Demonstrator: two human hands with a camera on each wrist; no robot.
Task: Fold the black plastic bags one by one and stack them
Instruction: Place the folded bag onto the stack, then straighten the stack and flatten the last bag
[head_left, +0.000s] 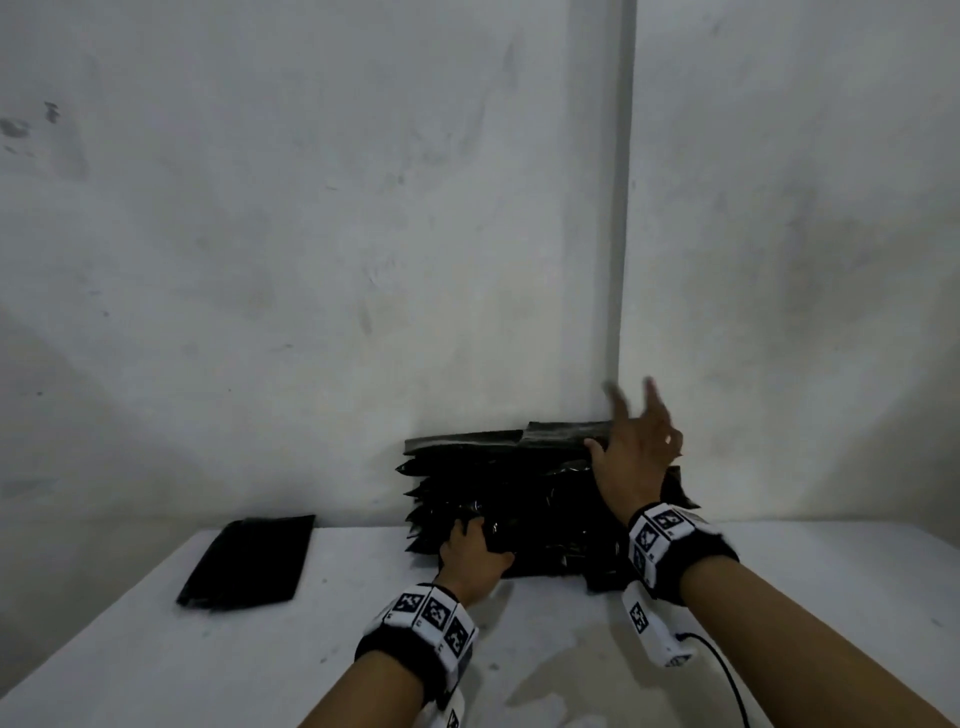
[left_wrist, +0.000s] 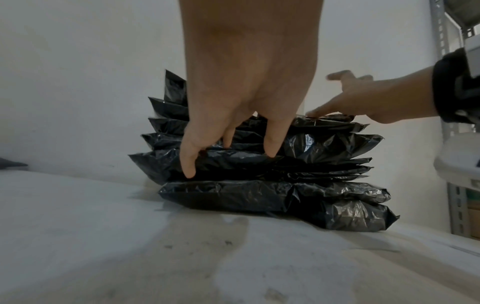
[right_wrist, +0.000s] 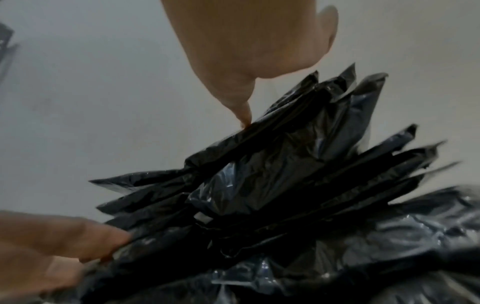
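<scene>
A tall pile of black plastic bags (head_left: 519, 499) leans on the wall at the back of the table; it also fills the left wrist view (left_wrist: 324, 148) and the right wrist view (right_wrist: 285, 185). My left hand (head_left: 470, 543) is at the pile's lower front, where it pinches one bag (left_wrist: 233, 164) with the thumb under it and the fingertips (left_wrist: 271, 152) dug in above. My right hand (head_left: 623, 431) is at the top right of the pile, fingers spread and raised, and only its thumb (right_wrist: 244, 117) touches the top bag's edge. A flat stack of folded black bags (head_left: 249, 564) lies to the left.
The white table (head_left: 156, 665) meets a grey wall just behind the pile. A black cable (head_left: 722, 670) runs off my right wrist. In the left wrist view a metal shelf upright (left_wrist: 441, 41) and a white container (left_wrist: 457, 162) stand right of the pile.
</scene>
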